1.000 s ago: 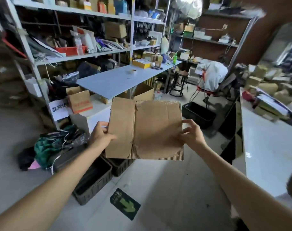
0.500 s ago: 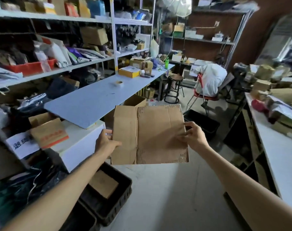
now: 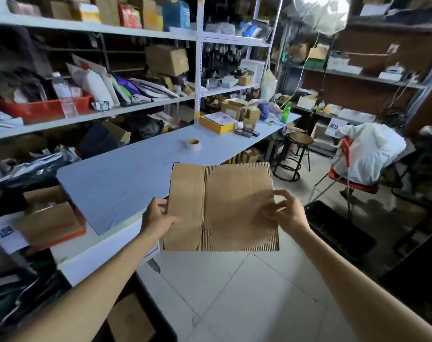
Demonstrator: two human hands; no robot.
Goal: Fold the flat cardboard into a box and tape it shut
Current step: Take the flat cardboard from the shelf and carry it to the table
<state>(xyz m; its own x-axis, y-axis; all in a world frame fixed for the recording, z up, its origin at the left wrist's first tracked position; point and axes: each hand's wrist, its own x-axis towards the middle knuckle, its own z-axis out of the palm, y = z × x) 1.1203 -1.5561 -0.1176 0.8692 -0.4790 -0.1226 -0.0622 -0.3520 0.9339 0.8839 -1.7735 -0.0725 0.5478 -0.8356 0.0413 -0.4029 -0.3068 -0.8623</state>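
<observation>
Flat creased brown corrugated cardboard (image 3: 234,206), left hand (image 3: 155,215) grip pinching its edge, right hand (image 3: 290,213) grip blurred, hold unclear, pale blue desk (image 3: 136,169), cluttered white shelves (image 3: 136,108).

We note both arms extended forward; left hand (image 3: 158,215) pinches the cardboard (image 3: 234,206); right hand (image 3: 287,211) blurred, grip unclear.
</observation>
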